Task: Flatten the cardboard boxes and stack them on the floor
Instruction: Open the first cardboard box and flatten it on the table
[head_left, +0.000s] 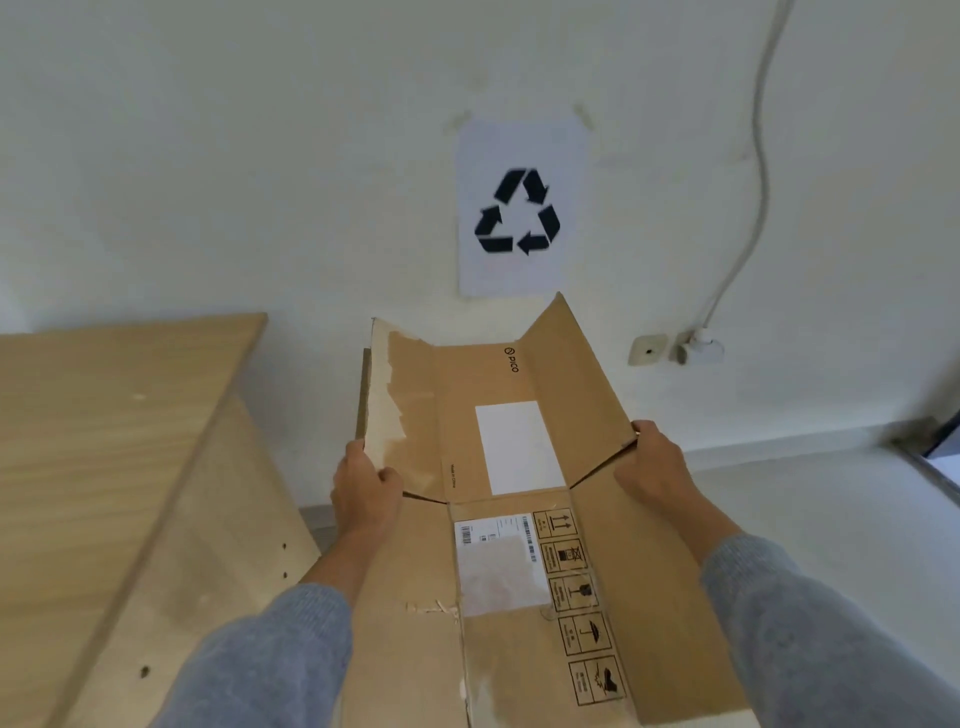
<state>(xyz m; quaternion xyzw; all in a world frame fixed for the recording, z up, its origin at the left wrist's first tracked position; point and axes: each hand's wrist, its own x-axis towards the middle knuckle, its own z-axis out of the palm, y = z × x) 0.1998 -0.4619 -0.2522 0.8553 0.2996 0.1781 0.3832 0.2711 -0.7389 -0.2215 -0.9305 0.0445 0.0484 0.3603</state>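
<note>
Cardboard box (519, 519) opened out, held in the air before the wall, right of the wooden table (104, 441). Left hand (363, 493) and right hand (654, 462) each have fingers closed on a side flap by the fold. Looks light, stiff, bends at creases; torn left flap weak, so grip near folds. Print reads "PICO", "Made in China"; shipping label unreadable

Grey knit sleeves (270, 660) on both forearms, hands bare.
</note>
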